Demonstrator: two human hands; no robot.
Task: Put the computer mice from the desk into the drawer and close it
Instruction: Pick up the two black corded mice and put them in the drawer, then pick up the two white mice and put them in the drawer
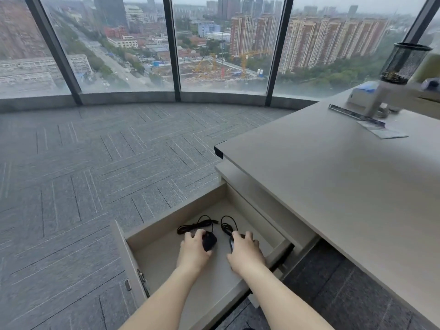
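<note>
The beige drawer stands pulled out below the desk. Both my hands are inside it. My left hand is wrapped around a black wired mouse that rests on the drawer floor. My right hand covers a second dark mouse, of which only the left edge shows. Each mouse has a black coiled cable lying toward the back of the drawer. The second cable lies just right of the first.
The desk top carries a ruler, a paper card, a white box and a black mesh pen holder at its far right. Grey carpet stretches left to the floor-length windows. The drawer's metal rail juts at its left side.
</note>
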